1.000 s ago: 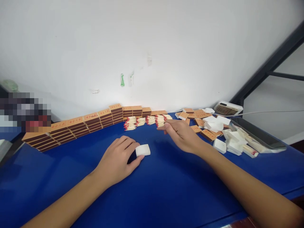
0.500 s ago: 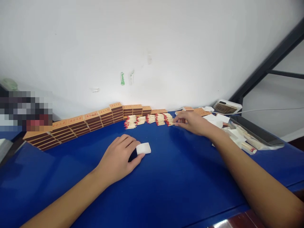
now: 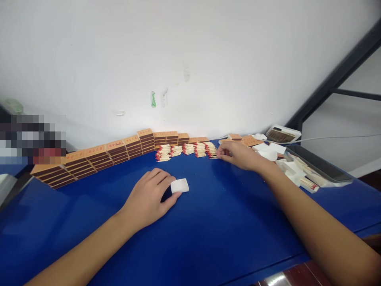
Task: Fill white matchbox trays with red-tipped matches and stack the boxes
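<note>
On the blue tabletop [image 3: 196, 230], my left hand [image 3: 149, 196] curls round a small white matchbox tray [image 3: 179, 185], which pokes out between thumb and fingers. Its far end is hidden by the fingers. My right hand [image 3: 235, 154] reaches to the right end of a row of red-tipped matches [image 3: 200, 149], fingertips pinched at the match ends. How many matches it has between the fingers is hidden. The matches lie in several small heaps, heads mostly to the left.
Orange matchboxes [image 3: 95, 157] stand stacked along the wall, from left to centre. Further right lie more flat orange boxes [image 3: 253, 140], white paper pieces [image 3: 266, 151], a phone-like dark slab [image 3: 321, 163], an open tray of matches [image 3: 308, 184] and a white device [image 3: 283, 134] with a cable.
My right hand has shifted very slightly left and its fingers have closed in on the match ends. My left hand and the white tray have stayed in place.
</note>
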Demonstrator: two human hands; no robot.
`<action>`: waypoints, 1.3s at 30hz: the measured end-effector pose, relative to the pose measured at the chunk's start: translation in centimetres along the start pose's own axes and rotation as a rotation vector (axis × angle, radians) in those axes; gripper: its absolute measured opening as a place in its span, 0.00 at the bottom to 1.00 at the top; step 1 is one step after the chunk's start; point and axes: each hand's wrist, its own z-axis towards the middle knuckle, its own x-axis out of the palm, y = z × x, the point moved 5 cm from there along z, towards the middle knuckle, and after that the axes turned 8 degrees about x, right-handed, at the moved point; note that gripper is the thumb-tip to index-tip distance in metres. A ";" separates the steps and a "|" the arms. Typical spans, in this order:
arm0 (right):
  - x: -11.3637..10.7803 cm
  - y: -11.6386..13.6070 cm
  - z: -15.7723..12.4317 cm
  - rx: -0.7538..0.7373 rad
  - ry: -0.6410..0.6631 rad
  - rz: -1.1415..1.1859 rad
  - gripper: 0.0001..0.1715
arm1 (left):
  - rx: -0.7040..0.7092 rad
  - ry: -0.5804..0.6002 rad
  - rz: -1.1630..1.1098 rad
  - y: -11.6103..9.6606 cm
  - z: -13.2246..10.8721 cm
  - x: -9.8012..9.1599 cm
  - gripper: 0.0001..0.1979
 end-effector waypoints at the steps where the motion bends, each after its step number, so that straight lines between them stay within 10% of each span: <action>1: -0.1 0.1 -0.1 0.001 -0.001 -0.006 0.06 | -0.002 0.001 -0.001 0.0 0.0 0.0 0.10; 39: 0.8 1.0 -0.3 -0.038 0.063 0.034 0.10 | -0.005 0.010 0.004 0.0 0.0 0.1 0.10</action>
